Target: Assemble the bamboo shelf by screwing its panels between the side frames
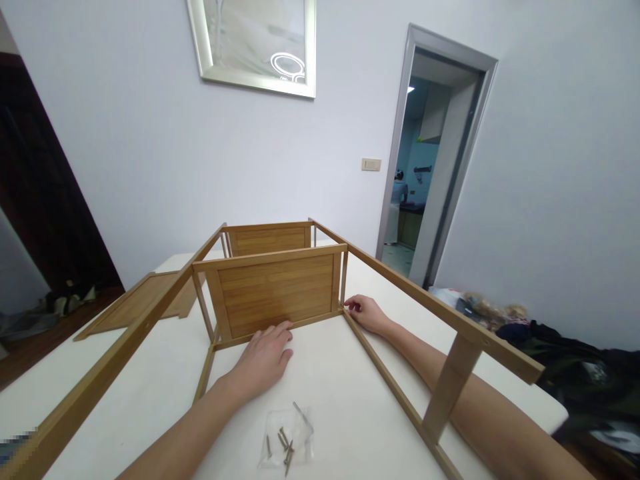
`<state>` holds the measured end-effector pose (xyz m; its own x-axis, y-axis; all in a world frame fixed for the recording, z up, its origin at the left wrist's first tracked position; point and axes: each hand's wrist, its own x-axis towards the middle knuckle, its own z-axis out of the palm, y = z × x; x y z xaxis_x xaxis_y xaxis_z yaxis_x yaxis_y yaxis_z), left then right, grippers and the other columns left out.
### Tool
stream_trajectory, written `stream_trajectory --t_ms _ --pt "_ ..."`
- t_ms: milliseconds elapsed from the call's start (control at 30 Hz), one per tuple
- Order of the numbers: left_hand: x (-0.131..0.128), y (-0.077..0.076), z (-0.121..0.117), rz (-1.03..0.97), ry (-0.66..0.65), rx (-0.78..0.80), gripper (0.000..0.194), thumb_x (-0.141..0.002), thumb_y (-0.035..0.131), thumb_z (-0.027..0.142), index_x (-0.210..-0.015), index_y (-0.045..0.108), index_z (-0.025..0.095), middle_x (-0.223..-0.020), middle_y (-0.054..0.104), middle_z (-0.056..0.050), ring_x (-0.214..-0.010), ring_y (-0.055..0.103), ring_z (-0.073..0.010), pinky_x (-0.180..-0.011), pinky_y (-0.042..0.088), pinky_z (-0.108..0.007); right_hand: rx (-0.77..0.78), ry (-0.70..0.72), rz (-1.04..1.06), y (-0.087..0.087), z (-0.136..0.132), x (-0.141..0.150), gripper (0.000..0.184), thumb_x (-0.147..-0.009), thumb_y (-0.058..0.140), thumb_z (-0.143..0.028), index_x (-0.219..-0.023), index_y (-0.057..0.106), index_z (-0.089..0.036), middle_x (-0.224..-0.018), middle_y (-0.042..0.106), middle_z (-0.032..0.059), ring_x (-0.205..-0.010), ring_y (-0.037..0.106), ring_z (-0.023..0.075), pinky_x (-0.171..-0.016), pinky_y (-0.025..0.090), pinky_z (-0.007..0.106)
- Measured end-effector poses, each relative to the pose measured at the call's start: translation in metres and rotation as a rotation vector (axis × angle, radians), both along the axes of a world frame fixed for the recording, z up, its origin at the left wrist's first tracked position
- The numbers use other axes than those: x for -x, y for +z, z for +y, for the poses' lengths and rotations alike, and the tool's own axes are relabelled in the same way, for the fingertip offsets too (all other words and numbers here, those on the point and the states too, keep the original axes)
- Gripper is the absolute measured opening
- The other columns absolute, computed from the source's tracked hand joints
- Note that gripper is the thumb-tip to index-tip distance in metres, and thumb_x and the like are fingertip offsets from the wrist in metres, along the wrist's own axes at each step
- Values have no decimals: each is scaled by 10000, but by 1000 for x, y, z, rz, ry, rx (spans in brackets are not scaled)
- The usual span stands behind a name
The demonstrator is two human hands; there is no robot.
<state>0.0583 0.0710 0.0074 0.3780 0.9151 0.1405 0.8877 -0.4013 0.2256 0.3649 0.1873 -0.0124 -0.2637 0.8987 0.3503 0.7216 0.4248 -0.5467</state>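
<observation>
A bamboo shelf frame (400,280) lies on its side on a white table (350,413). Its near shelf panel (275,290) stands upright between the rails; a second panel (270,239) stands behind it. My left hand (265,357) lies flat on the table, fingers stretched against the bottom edge of the near panel. My right hand (367,312) reaches outside the lower rail (385,373), its fingertips pinched at the panel's lower right corner; what they hold, if anything, is too small to see. Several screws (284,445) lie on a clear plastic bag by my left forearm.
A loose bamboo panel (145,300) lies flat at the table's far left. Dark clothing and clutter (550,340) sit past the table's right edge. An open doorway (425,173) shows a person in the far room. A framed mirror (255,40) hangs on the wall.
</observation>
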Motion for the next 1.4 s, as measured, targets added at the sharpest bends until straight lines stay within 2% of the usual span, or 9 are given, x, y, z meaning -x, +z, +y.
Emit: stream_trajectory --t_ms 133,433,967,1233,1400 --pt "0 0 0 6 -9 -19 328 -888 411 272 -1144 608 218 -1493 425 -66 -1298 449 -279 -1063 332 -527 16 -21 7 -2 1 0 135 -744 598 -140 -828 700 -169 -780 662 28 -694 558 143 -659 421 247" --pt "1 0 0 43 -28 -39 330 -892 406 274 -1137 617 208 -1485 437 -67 -1285 468 -267 -1050 369 -467 58 -38 29 -3 0 1 158 -730 598 -122 -856 684 -165 -760 657 19 -655 545 129 -617 405 232" --pt "9 -10 4 37 -55 -43 370 -915 373 313 -1179 613 214 -1504 416 -55 -1303 455 -288 -1083 349 -482 24 -1 -21 -1 -2 2 173 -758 570 -108 -794 724 -179 -815 687 38 -767 593 169 -702 429 245" --pt "10 -11 2 -29 -75 -55 353 -918 391 331 -1159 630 230 -1490 436 -54 -1304 458 -284 -1098 332 -474 2 27 -60 -2 1 3 201 -836 522 -149 -819 722 -164 -886 643 78 -837 589 185 -785 432 262" --pt "12 -13 3 -30 -80 -52 362 -923 391 348 -1175 627 236 -1495 430 -51 -1306 457 -289 -1099 339 -485 1 8 -55 -3 -2 2 185 -776 553 -109 -875 701 -159 -883 632 68 -778 568 169 -730 434 253"
